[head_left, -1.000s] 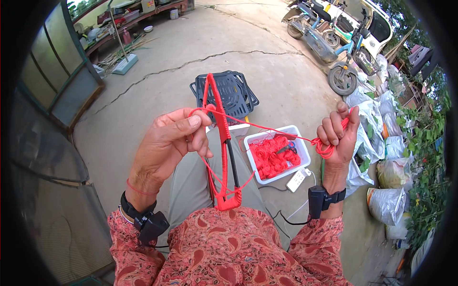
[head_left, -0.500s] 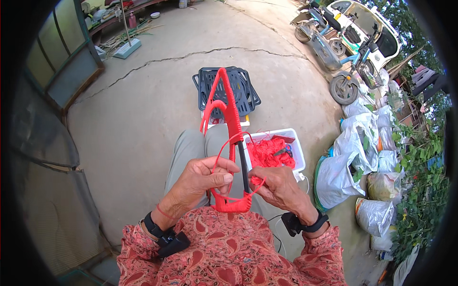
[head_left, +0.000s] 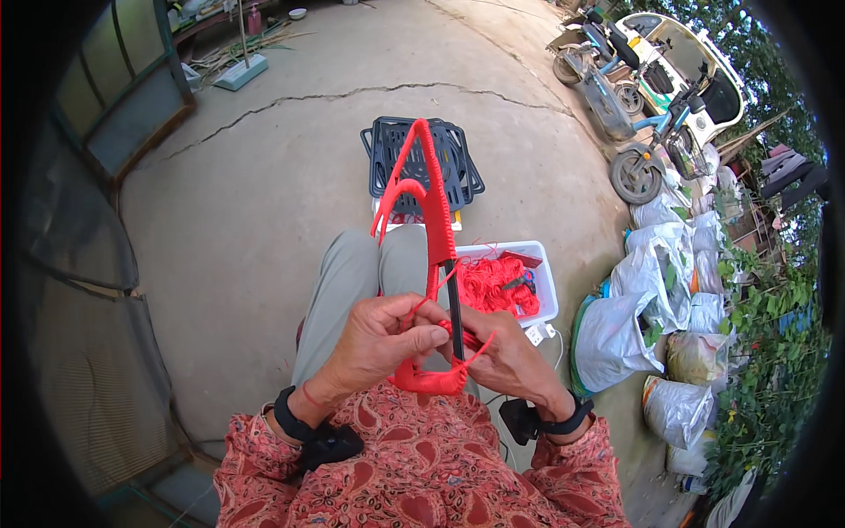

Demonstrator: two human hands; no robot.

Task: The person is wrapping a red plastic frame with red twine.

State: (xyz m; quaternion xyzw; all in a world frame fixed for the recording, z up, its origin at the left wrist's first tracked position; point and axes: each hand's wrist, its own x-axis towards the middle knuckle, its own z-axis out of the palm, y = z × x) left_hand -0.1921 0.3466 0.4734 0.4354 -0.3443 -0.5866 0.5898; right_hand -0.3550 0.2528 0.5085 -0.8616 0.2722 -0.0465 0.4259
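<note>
A frame wrapped tightly in red cord (head_left: 437,220) stands tilted over my lap, its lower end close to my patterned top. One stretch of its black bar (head_left: 455,304) is bare between wrapped parts. My left hand (head_left: 380,339) is closed in a pinch at the bar's left, with red cord (head_left: 471,339) at its fingertips. Fingers bent, my right hand (head_left: 510,359) is closed on the cord's small bundle on the other side, its fingertips partly hidden behind the bar. A loose strand sticks out across the right hand near the lower wrapped corner.
Beside my knee, a white plastic bin (head_left: 551,295) holds tangled red cord and scissors (head_left: 521,282). Dark slotted plastic panels (head_left: 414,163) lie stacked ahead of my knees. White sacks (head_left: 616,339), plants and a parked electric scooter (head_left: 638,172) line the right; a framed screen stands left.
My right hand has moved left to the bar, bringing the cord bundle against it beside my left fingertips. The wide loop of cord has drawn in. The view has shifted slightly.
</note>
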